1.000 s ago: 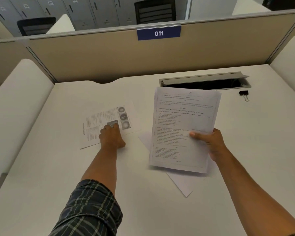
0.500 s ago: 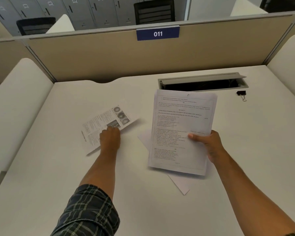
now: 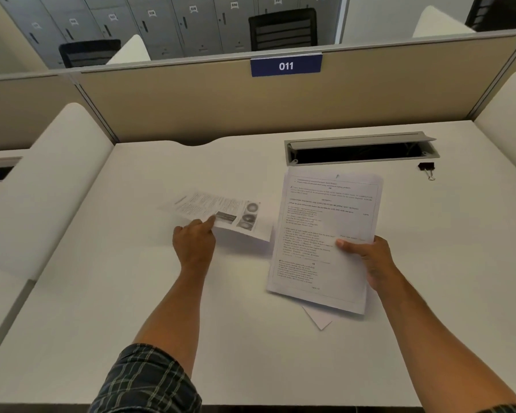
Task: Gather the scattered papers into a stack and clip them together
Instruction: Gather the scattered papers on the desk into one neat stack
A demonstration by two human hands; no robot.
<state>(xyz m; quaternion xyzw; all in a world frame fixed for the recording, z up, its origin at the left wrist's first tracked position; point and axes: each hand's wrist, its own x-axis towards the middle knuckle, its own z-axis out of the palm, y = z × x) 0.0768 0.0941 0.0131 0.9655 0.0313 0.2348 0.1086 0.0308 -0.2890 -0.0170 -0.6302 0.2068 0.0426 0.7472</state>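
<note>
White laminate desk (image 3: 131, 293) inside cubicle 011, where we are gathering loose pages. Our left hand (image 3: 195, 247) pinches the near edge of a single printed sheet (image 3: 221, 214), thumb on top beside a grey photo strip; the page is lifted off the desk, blurred, and bears three round dark figures at its right end. At 3 o'clock from that hand, our right hand (image 3: 370, 260) grips a printed stack (image 3: 325, 239) by its right edge, thumb pressed on the top page, fingers hidden beneath. The single sheet's right corner nearly meets the stack's left edge; we cannot tell whether they touch. Under the stack, at its 6 o'clock, a blank white corner of another paper (image 3: 319, 320) pokes out on the desk.

Farther out, at 1 o'clock from the right hand, a small black binder clip (image 3: 427, 169) with wire handles lies well apart from the papers, just below the right end of a grey metal cable slot (image 3: 361, 141) with its flap raised over a dark opening. That slot sits directly at 12 o'clock from the stack. Nothing lies between the hands and the clip. Beyond stands a tan fabric partition (image 3: 191, 102) carrying a blue number plate (image 3: 286, 65); rounded white dividers flank the desk. Grey lockers (image 3: 167, 22) and black mesh chairs (image 3: 283, 29) fill the background. A plaid sleeve (image 3: 143, 380) covers our left forearm.
</note>
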